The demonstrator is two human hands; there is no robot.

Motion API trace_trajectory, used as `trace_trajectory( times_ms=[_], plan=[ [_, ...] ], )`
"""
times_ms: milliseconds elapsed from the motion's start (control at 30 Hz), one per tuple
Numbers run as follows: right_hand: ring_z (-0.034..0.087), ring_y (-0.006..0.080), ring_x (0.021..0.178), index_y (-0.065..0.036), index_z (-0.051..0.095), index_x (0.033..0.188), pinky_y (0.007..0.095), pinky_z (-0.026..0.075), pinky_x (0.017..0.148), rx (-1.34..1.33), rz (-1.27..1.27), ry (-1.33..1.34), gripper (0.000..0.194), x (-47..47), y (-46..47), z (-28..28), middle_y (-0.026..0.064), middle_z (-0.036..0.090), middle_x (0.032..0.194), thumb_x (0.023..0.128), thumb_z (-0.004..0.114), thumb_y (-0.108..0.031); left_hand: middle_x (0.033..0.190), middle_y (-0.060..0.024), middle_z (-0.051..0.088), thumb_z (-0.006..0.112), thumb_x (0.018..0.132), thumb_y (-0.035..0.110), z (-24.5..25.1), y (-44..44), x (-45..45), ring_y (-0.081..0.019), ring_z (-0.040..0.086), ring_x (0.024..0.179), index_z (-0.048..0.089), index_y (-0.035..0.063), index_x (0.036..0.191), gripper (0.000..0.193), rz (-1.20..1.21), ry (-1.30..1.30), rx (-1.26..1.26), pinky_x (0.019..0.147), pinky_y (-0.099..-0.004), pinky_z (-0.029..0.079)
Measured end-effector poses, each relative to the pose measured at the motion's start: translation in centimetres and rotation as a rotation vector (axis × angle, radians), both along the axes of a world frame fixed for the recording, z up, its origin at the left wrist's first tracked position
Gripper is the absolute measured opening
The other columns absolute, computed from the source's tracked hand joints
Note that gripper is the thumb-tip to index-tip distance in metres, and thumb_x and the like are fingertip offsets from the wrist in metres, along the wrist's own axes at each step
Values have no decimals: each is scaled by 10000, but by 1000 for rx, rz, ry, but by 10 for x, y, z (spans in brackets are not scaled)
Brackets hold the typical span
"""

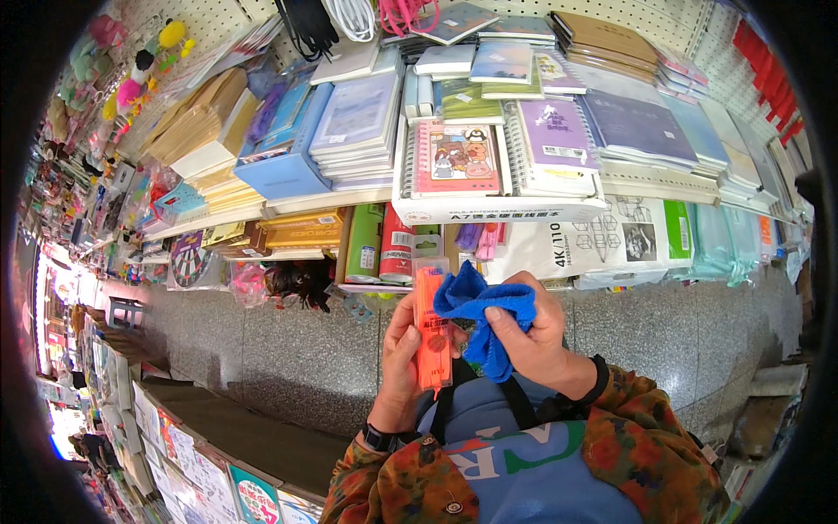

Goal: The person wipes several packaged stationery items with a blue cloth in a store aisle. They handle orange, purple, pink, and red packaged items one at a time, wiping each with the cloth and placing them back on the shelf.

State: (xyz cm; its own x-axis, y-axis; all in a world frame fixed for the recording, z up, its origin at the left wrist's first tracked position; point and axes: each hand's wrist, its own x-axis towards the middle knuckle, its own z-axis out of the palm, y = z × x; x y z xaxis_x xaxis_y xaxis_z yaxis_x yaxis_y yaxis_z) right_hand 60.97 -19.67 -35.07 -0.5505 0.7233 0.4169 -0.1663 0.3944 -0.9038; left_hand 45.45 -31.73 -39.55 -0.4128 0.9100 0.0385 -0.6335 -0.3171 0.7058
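My left hand [400, 347] grips an orange plastic case [433, 354] with dark print, held roughly upright in front of my body. Its top end is clear plastic. In my right hand [533, 340] is a crumpled blue cloth [481, 308], pinched under the thumb. The cloth's left fold meets or overlaps the upper right edge of the case; whether it presses on it I cannot tell. Part of the left fingers is hidden behind the case. Just beyond both hands, a white display box [497, 213] holds a pink spiral notebook [455, 160] and a purple spiral notebook [556, 141].
Notebook stacks [353, 124], a blue box [285, 177] and brown paper envelopes [200, 124] fill the upper shelf. Below are red [397, 242] and green [365, 242] cylinders and board game boxes [301, 232]. Plush toys [131, 85] hang at left. Books [255, 494] lie behind at lower left.
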Motion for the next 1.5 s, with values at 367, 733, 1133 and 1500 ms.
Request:
trace_trajectory(
  times_ms=[367,733,1133,1500],
  plan=[
    [669,306,814,-64,671,1091,393,563,693,593,131,31,411,-18,-7,-9,99,610,1009,698,783,-105,1404,-153,611,555,1057,176,-13,-6,3,-204,649,1203,451,-24,1497,494,-46,-66,1,1005,-326,544],
    [662,296,727,-38,660,1043,374,538,605,578,-75,9,338,-23,7,3,113,621,928,746,809,-99,1317,-99,638,529,1078,195,-3,-8,13,-154,651,1118,429,-22,1504,489,-91,-11,-13,958,-301,549],
    [640,272,721,-84,584,1048,384,541,643,681,341,-102,394,-12,-22,-15,92,554,956,701,763,-142,1343,-139,642,509,1082,185,-7,-7,-8,-193,662,1158,453,-22,1489,461,-3,-19,-11,968,-320,554],
    [677,354,787,-48,627,1099,404,546,667,380,113,-7,352,-14,2,-3,147,638,956,784,783,-63,1389,-107,603,544,1062,131,-1,-10,5,-152,601,1218,424,-25,1522,500,-61,169,-54,1030,-305,490]
  ],
)
